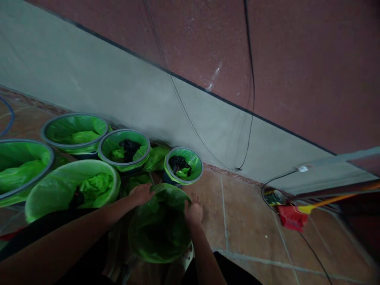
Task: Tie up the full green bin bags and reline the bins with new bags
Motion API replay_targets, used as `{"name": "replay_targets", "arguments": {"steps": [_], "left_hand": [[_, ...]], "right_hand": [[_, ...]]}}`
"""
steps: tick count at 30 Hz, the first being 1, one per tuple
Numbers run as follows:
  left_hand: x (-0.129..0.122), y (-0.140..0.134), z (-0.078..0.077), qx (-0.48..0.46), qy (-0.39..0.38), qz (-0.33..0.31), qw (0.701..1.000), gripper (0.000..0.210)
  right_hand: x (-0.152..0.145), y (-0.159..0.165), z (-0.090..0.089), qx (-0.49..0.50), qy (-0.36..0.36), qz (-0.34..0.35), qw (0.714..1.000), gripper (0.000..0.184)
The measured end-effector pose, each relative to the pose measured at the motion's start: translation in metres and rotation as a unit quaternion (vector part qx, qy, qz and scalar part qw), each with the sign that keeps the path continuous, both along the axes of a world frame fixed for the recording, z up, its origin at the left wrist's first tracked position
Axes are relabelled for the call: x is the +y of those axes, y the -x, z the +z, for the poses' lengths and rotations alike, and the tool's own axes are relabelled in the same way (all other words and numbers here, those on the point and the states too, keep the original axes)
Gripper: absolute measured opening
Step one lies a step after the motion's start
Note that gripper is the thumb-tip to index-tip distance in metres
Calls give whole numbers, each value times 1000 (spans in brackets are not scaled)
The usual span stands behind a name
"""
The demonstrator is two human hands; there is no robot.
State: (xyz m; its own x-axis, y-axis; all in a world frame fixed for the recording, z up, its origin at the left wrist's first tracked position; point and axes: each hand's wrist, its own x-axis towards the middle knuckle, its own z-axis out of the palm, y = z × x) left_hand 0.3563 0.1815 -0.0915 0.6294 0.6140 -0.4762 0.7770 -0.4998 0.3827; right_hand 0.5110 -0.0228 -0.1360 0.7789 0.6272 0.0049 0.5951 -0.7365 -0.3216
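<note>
Leftward, green-lined bins (53,180) crowd the tiled floor (249,221) along its edge with the grey-and-maroon wall (124,87). The left hand (142,194) touches the left rim of a nearer lined bin (141,233), its grip too dim to tell. Behind stands a small lined bin (194,160). At the nearer bin's right rim is the right hand (194,213), fingers partly spread, hold unclear. Tile stretches on rightward to a yellow-handled cleaning tool (292,217).

This looks like a utility or cleaning area, though whether it belongs to a home or a business cannot be told. Bins (69,124) lined with green bags crowd a tiled floor (249,221) beside a maroon-and-pale wall (311,59), with loose cables (253,79) and a yellow-handled red broom or dustpan (292,217).
</note>
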Motion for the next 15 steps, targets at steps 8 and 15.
{"name": "replay_targets", "arguments": {"steps": [8, 15], "left_hand": [[-6, -8, -8, -35, 18, -16, 999, 37], [-13, 2, -18, -45, 10, -13, 999, 22]], "right_hand": [[86, -2, 16, 85, 15, 156, 984, 30], [82, -13, -3, 75, 86, 188, 976, 23]]}}
